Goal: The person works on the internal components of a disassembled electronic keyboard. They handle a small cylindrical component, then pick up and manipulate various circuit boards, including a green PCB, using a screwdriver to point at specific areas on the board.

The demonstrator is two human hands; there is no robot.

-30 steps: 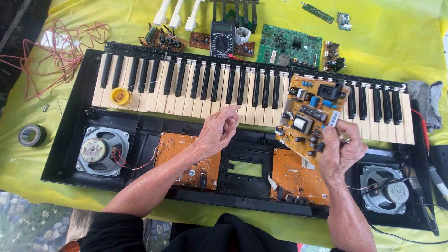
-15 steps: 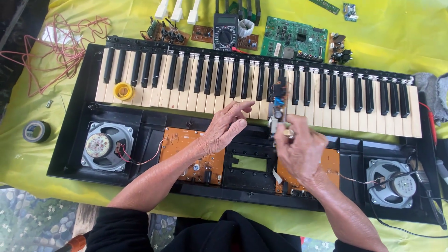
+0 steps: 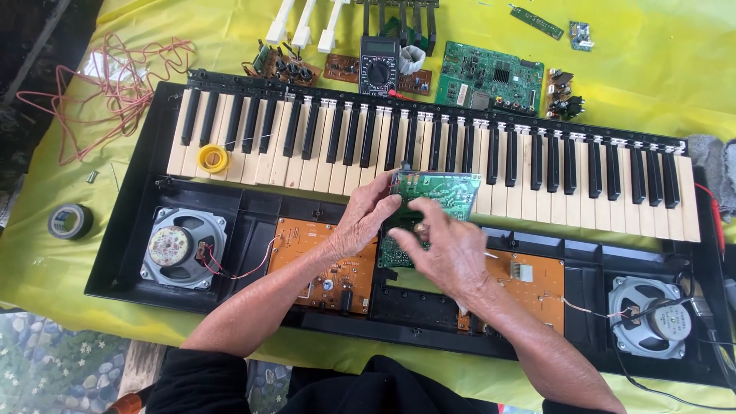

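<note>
While palms face down, both hands [image 3: 406, 230] grip board [image 3: 437, 193].

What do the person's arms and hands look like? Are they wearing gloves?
No gloves. Both hands, the left hand and the right hand, are bare, with no rings or watch visible. The forearms are bare too. Black sleeves show only near the picture's bottom edge.

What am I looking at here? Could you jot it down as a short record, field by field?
Setting: opened electronic keyboard on a yellow cloth
Left hand: grips the left edge of a green circuit board
Right hand: holds the same board from the front
Board position: raised over the keys and the open case, solder side up
Inside case: orange circuit boards, a speaker at each end
On keys: yellow roll
Behind keyboard: multimeter, larger green board
Far left: red wire, black tape roll
</note>
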